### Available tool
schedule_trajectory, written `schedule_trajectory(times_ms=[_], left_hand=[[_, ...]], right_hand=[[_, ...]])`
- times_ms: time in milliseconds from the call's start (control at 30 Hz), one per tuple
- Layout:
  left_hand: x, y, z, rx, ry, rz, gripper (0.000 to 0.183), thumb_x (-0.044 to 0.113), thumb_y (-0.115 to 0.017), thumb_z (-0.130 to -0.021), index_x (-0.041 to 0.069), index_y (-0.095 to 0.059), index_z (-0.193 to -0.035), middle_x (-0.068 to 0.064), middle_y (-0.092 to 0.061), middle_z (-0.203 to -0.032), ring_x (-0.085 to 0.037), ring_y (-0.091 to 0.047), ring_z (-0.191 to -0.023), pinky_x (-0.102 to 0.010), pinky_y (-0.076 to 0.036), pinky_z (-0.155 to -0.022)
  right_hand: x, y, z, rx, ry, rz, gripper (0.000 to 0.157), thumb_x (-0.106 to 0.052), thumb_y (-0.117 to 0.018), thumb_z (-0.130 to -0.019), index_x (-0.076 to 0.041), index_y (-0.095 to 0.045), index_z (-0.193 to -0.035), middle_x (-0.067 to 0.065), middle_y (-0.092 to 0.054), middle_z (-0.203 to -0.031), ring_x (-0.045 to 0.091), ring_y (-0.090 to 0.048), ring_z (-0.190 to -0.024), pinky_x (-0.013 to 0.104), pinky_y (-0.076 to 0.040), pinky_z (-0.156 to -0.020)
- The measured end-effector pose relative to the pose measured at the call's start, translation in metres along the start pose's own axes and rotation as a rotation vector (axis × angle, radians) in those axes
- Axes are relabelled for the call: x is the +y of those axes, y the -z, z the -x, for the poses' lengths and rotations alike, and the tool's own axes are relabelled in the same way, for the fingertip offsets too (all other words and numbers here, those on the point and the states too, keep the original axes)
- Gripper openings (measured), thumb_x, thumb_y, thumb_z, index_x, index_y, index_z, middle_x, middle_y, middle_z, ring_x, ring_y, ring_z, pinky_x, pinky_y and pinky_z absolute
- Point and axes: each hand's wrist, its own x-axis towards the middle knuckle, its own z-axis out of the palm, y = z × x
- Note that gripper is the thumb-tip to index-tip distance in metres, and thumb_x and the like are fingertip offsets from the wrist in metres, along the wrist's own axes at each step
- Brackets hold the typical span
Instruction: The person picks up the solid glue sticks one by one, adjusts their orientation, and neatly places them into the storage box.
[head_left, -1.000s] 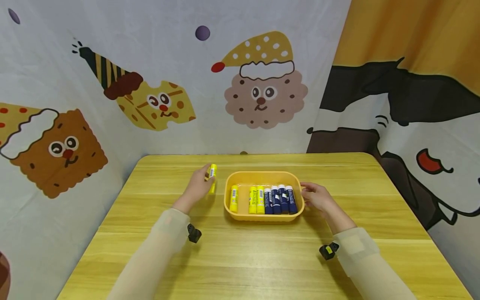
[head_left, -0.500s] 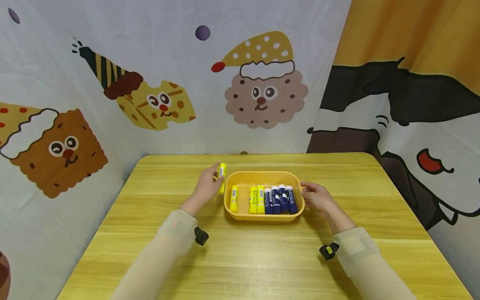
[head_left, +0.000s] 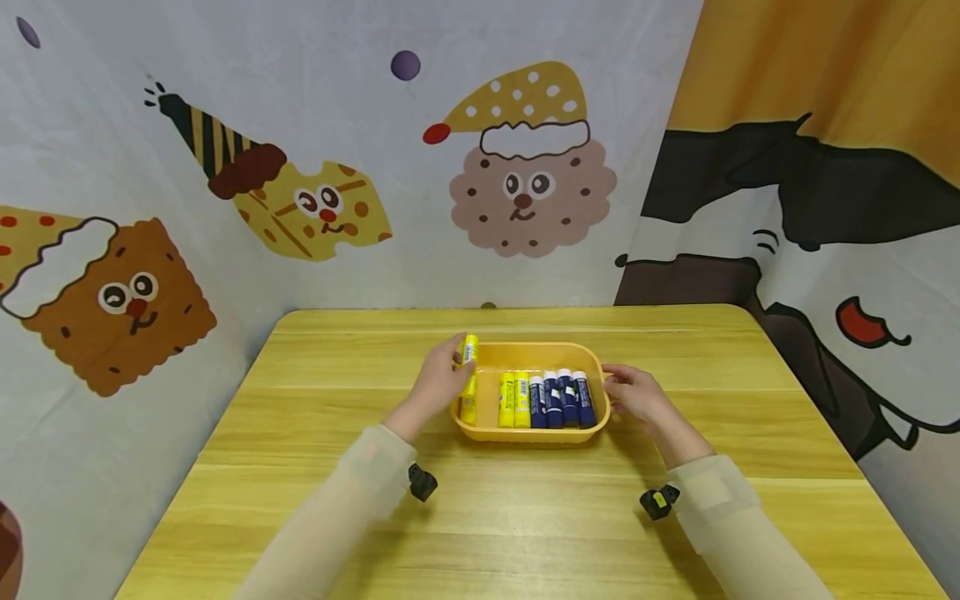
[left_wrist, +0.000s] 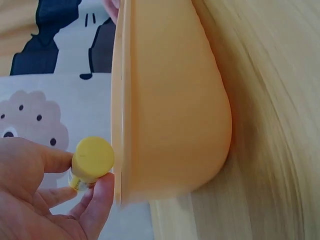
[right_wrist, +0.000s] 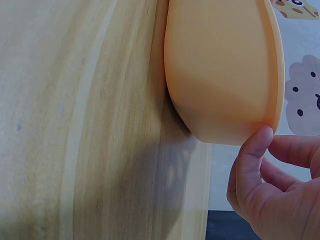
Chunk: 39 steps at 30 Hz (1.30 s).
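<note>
My left hand (head_left: 437,382) pinches a yellow glue stick (head_left: 470,350) between thumb and fingers, above the left rim of an orange plastic tray (head_left: 536,435). In the left wrist view the round yellow end of this glue stick (left_wrist: 93,157) faces the camera beside the tray's rim (left_wrist: 118,125). At the opposite end, my right hand (head_left: 636,393) grips the tray's rim; thumb and index finger meet at its edge in the right wrist view. Inside the tray lie another yellow glue stick (head_left: 468,410), partly hidden below the held one, two yellow glue sticks (head_left: 514,400) together, and several dark blue glue sticks (head_left: 560,400).
The tray stands on a wood-grain table (head_left: 525,517). Behind it hangs a printed cloth (head_left: 420,275) with cartoon figures. A gap of bare tray floor (head_left: 487,400) lies between the left glue stick and the row to its right.
My left hand has moved right with the yellow glue stick, from beside the tray to over its left end. The right hand and the tray have stayed in place.
</note>
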Motion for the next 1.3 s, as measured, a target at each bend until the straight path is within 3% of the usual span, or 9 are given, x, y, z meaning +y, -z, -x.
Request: schedule_trajectory(times_ms=[200, 633, 767, 833, 900, 1033, 1300], left_hand=[[0.008, -0.009, 0.003, -0.029, 0.028, -0.014, 0.056, 0.021, -0.056, -0.095, 0.01, -0.035, -0.146, -0.008, -0.049, -0.092, -0.015, -0.044, -0.068, -0.024, -0.041, -0.054], [0.014, -0.028, 0.004, -0.093, 0.023, -0.03, 0.056, 0.019, -0.056, -0.095, 0.005, -0.034, -0.145, -0.007, -0.051, -0.085, -0.012, -0.041, -0.056, -0.024, -0.038, -0.047], [0.016, -0.035, 0.006, -0.115, 0.068, -0.025, 0.057, 0.017, -0.054, -0.096, 0.005, -0.031, -0.146, -0.012, -0.059, -0.096, -0.016, -0.049, -0.056, -0.027, -0.045, -0.049], [0.018, -0.038, 0.006, -0.119, 0.087, -0.049, 0.057, 0.016, -0.053, -0.096, 0.004, -0.03, -0.146, -0.017, -0.059, -0.114, -0.021, -0.056, -0.068, -0.032, -0.051, -0.058], [0.019, -0.042, 0.005, -0.119, 0.103, -0.095, 0.057, 0.016, -0.053, -0.096, 0.004, -0.03, -0.146, -0.02, -0.052, -0.13, -0.027, -0.06, -0.091, -0.037, -0.054, -0.076], [0.022, -0.048, 0.005, -0.119, 0.153, -0.16, 0.057, 0.016, -0.054, -0.095, 0.003, -0.031, -0.145, -0.023, -0.042, -0.141, -0.034, -0.046, -0.125, -0.044, -0.045, -0.1], [0.028, -0.052, 0.005, -0.136, 0.226, -0.233, 0.054, 0.013, -0.053, -0.095, 0.001, -0.033, -0.144, -0.024, -0.047, -0.136, -0.033, -0.046, -0.126, -0.043, -0.043, -0.103]], right_hand=[[0.0, 0.0, 0.001, 0.0, 0.0, 0.002, 0.046, -0.006, -0.045, -0.098, 0.003, -0.037, -0.142, 0.012, -0.047, -0.11, 0.012, -0.053, -0.08, 0.023, -0.052, -0.065], [0.001, 0.002, 0.0, 0.002, 0.008, 0.009, 0.046, -0.006, -0.045, -0.098, 0.002, -0.037, -0.142, 0.011, -0.048, -0.109, 0.011, -0.054, -0.079, 0.024, -0.052, -0.065], [0.001, 0.001, 0.0, 0.003, 0.005, 0.005, 0.046, -0.006, -0.045, -0.098, 0.002, -0.037, -0.142, 0.01, -0.048, -0.108, 0.011, -0.054, -0.079, 0.024, -0.052, -0.065], [0.0, 0.001, 0.001, 0.0, 0.006, 0.003, 0.046, -0.006, -0.045, -0.098, 0.003, -0.037, -0.142, 0.01, -0.048, -0.107, 0.011, -0.053, -0.079, 0.025, -0.052, -0.065], [0.0, 0.001, 0.001, -0.002, 0.008, 0.004, 0.046, -0.006, -0.046, -0.098, 0.003, -0.037, -0.142, 0.01, -0.048, -0.106, 0.011, -0.053, -0.079, 0.025, -0.053, -0.066], [-0.001, 0.001, 0.001, -0.004, 0.013, 0.005, 0.046, -0.006, -0.046, -0.098, 0.003, -0.037, -0.142, 0.009, -0.047, -0.104, 0.011, -0.054, -0.079, 0.026, -0.053, -0.067], [-0.001, 0.001, 0.0, -0.011, 0.006, 0.009, 0.046, -0.006, -0.045, -0.098, 0.002, -0.037, -0.143, 0.009, -0.049, -0.105, 0.011, -0.055, -0.08, 0.029, -0.054, -0.071]])
